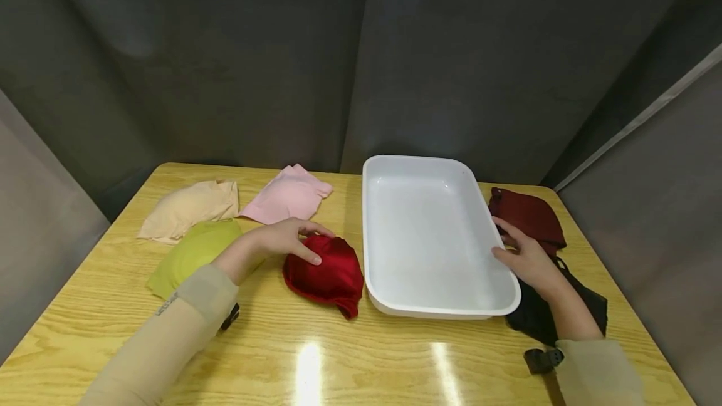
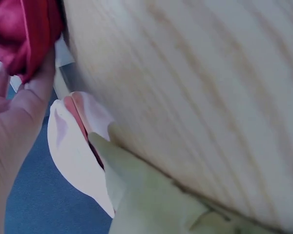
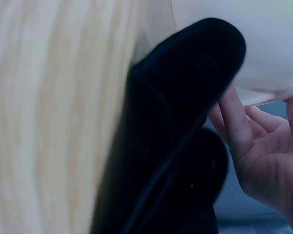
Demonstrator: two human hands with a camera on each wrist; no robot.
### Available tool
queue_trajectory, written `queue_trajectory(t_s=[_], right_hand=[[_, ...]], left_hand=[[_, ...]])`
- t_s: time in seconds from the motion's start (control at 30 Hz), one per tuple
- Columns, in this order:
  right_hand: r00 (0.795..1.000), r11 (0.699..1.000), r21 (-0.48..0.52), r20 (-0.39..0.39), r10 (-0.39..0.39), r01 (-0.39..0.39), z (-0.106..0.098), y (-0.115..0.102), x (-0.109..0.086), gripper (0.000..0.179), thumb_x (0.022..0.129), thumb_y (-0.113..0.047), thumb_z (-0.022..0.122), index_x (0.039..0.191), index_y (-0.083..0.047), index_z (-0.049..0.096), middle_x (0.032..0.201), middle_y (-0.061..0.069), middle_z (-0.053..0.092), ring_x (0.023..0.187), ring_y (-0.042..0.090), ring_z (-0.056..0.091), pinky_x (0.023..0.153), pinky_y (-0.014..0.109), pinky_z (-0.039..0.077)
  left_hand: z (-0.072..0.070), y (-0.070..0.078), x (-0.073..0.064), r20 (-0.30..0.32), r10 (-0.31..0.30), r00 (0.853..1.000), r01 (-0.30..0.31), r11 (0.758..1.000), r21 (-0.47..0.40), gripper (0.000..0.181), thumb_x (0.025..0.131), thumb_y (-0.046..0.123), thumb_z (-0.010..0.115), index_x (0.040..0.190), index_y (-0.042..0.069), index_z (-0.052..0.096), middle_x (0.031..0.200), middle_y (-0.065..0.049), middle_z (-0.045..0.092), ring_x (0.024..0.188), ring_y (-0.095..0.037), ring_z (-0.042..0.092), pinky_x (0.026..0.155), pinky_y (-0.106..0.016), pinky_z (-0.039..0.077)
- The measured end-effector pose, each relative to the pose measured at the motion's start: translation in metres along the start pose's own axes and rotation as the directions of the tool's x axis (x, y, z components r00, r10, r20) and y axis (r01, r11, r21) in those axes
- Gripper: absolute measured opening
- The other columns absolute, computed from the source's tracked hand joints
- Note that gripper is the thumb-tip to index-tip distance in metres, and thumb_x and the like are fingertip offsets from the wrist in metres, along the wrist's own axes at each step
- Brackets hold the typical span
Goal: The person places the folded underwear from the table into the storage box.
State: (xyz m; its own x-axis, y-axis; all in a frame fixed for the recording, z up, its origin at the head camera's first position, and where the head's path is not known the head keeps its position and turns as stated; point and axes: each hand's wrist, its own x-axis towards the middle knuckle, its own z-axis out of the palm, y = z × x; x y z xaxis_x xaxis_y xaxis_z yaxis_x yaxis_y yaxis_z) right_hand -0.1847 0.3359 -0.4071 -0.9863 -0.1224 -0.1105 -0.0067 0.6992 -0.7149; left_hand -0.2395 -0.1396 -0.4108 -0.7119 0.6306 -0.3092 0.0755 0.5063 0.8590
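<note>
A red satin bra [image 1: 329, 274] lies folded on the table just left of a white plastic tray [image 1: 429, 230]. My left hand [image 1: 284, 237] reaches over its upper left part, holding it between thumb and fingers. The left wrist view shows this thumb and the fingers against the red fabric [image 2: 24, 39]. At the tray's right side, my right hand [image 1: 530, 262] grips the rim, thumb over the edge. Its fingers pass outside the tray wall in the right wrist view. A black bra [image 1: 536, 312] lies partly beneath the right forearm, and a dark maroon bra [image 1: 527, 218] is beyond that hand.
On the left are a beige bra [image 1: 188, 208], a yellow-green bra [image 1: 197, 252] partly hidden by my left forearm, and a pink bra [image 1: 287, 196]. Grey curtains [image 1: 254, 67] stand behind and beside the wooden table [image 1: 361, 368].
</note>
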Motion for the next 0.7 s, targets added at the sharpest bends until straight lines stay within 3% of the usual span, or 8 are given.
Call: queue_trajectory(t_s=[0.2, 0.37, 0.47, 0.7], right_hand=[[0.999, 0.999, -0.004, 0.008, 0.034, -0.034, 0.0, 0.0, 0.001, 0.072, 0.096, -0.028, 0.054, 0.153, -0.014, 0.012, 0.141, 0.033, 0.034, 0.116, 0.05, 0.048, 0.084, 0.054, 0.051], [0.999, 1.0, 0.005, 0.019, 0.026, -0.026, -0.002, -0.002, 0.0, 0.072, 0.096, -0.026, 0.054, 0.153, -0.013, 0.012, 0.142, 0.034, 0.032, 0.117, 0.051, 0.047, 0.084, 0.054, 0.051], [0.999, 1.0, 0.0, 0.019, 0.026, -0.026, -0.003, -0.002, 0.0, 0.072, 0.095, -0.026, 0.055, 0.152, -0.013, 0.012, 0.142, 0.033, 0.032, 0.117, 0.051, 0.047, 0.083, 0.054, 0.051], [1.0, 1.0, -0.019, 0.008, 0.019, -0.019, -0.002, -0.002, 0.001, 0.071, 0.095, -0.024, 0.055, 0.152, -0.012, 0.014, 0.141, 0.033, 0.033, 0.118, 0.05, 0.046, 0.084, 0.055, 0.051]], left_hand=[[0.001, -0.003, -0.001, 0.036, 0.042, 0.998, -0.037, 0.992, -0.118, 0.056, 0.077, 0.017, 0.078, 0.129, 0.02, 0.059, 0.133, -0.002, 0.053, 0.124, -0.021, 0.042, 0.093, -0.031, 0.046], [0.002, -0.004, -0.003, 0.043, 0.083, 0.996, -0.07, 0.967, -0.245, 0.057, 0.079, 0.01, 0.076, 0.132, 0.01, 0.055, 0.132, -0.009, 0.053, 0.114, -0.022, 0.051, 0.089, -0.032, 0.051], [0.001, -0.002, -0.006, 0.018, 0.082, 0.996, -0.073, 0.951, -0.302, 0.058, 0.078, 0.006, 0.075, 0.132, 0.006, 0.054, 0.131, -0.013, 0.053, 0.109, -0.023, 0.053, 0.086, -0.032, 0.053], [-0.001, 0.003, -0.015, -0.06, 0.062, 0.996, -0.08, 0.931, -0.356, 0.06, 0.076, -0.001, 0.075, 0.132, 0.002, 0.053, 0.13, -0.013, 0.053, 0.114, -0.02, 0.045, 0.081, -0.029, 0.054]])
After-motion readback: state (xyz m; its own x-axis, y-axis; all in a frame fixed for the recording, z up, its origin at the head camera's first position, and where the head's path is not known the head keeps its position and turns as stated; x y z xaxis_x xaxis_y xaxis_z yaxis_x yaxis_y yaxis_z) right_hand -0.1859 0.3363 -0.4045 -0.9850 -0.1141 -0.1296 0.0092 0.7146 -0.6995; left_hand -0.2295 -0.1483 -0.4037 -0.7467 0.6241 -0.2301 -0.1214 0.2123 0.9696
